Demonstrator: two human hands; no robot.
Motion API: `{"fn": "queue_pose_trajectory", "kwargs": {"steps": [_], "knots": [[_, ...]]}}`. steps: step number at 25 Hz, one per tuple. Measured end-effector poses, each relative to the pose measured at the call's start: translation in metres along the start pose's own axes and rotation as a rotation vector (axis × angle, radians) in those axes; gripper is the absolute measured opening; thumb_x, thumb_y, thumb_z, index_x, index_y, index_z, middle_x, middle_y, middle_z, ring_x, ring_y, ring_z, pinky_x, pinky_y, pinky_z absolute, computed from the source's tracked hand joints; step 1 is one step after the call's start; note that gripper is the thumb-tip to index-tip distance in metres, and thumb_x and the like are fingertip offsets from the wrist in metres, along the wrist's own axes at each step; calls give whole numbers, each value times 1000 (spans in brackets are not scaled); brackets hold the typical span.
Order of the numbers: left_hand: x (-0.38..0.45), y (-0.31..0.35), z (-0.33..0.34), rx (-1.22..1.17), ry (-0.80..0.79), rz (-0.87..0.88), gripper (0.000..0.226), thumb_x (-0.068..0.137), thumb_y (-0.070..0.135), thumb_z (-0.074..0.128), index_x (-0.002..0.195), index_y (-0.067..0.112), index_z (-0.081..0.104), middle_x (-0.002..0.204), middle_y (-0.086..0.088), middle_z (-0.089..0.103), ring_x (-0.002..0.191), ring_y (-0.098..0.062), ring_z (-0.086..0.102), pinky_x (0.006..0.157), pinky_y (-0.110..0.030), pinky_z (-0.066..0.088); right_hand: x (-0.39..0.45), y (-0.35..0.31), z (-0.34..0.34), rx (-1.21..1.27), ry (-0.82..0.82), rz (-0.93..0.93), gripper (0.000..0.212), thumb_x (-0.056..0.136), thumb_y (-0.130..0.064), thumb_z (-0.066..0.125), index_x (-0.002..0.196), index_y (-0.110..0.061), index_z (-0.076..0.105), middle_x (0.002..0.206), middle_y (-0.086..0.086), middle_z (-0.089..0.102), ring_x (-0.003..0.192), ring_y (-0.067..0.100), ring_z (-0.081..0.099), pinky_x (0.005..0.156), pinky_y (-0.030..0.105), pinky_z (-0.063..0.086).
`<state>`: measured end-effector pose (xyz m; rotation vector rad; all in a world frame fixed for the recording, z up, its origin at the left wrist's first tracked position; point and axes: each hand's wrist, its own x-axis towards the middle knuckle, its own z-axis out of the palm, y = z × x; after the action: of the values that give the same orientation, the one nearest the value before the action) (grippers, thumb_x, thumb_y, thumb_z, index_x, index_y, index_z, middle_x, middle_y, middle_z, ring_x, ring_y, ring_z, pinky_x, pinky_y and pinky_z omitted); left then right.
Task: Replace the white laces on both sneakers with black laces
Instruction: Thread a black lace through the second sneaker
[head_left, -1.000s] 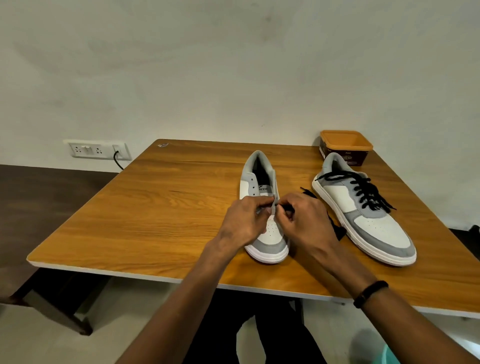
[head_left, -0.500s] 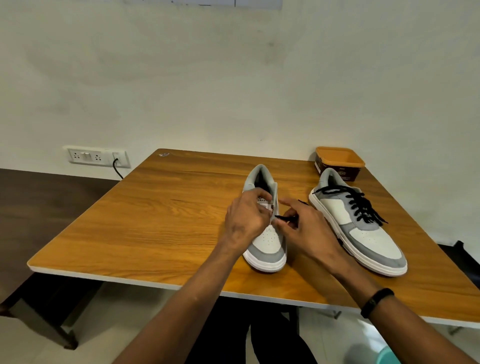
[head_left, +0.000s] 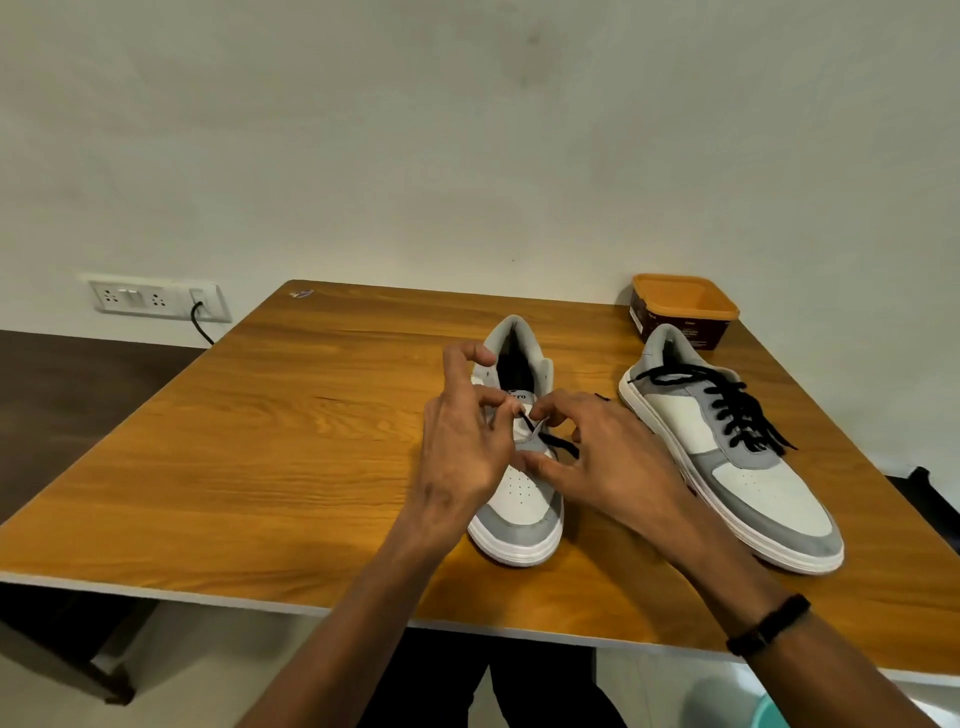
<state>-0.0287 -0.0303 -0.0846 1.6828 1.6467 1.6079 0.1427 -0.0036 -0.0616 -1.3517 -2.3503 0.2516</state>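
Head view: left hand and right hand both pinch a black lace over the near sneaker on the surface; laced sneaker rightward.

Both forearms bare, no sleeves in view. Left hand without rings or band. Right hand without rings; 1 narrow black wristband of matte material encircles the right wrist. Dark trousers below table edge.

table: glossy wood-grain | sneaker: matt, perforated toe | tub: plastic
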Motion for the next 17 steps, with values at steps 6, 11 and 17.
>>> {"fn": "queue_pose_trajectory", "kwargs": {"steps": [6, 11, 17], "knots": [[21, -2, -30, -543, -23, -402, 52, 93, 11, 77, 131, 25, 43, 96, 1, 82, 92, 0, 74, 90, -31, 51, 10, -5, -1, 35, -50, 26, 61, 80, -63, 80, 133, -41, 62, 129, -12, 54, 114, 11, 54, 89, 36, 57], [8, -4, -17, -620, -26, -358, 52, 93, 13, 76, 135, 25, 47, 107, -8, 80, 105, -20, 76, 88, -37, 56, 12, -15, 9, 337, 229, -17, 28, 94, -34, 77, 120, -25, 77, 111, -13, 69, 90, 0, 65, 70, 10, 50], [-7, -15, -5, -274, 144, -321, 35, 93, 37, 79, 122, 31, 59, 92, 0, 75, 84, -10, 73, 74, -42, 64, 10, -16, 8, 449, 236, 18, 26, 98, -26, 73, 123, -22, 77, 107, -11, 77, 94, 0, 70, 82, 23, 61]]}}
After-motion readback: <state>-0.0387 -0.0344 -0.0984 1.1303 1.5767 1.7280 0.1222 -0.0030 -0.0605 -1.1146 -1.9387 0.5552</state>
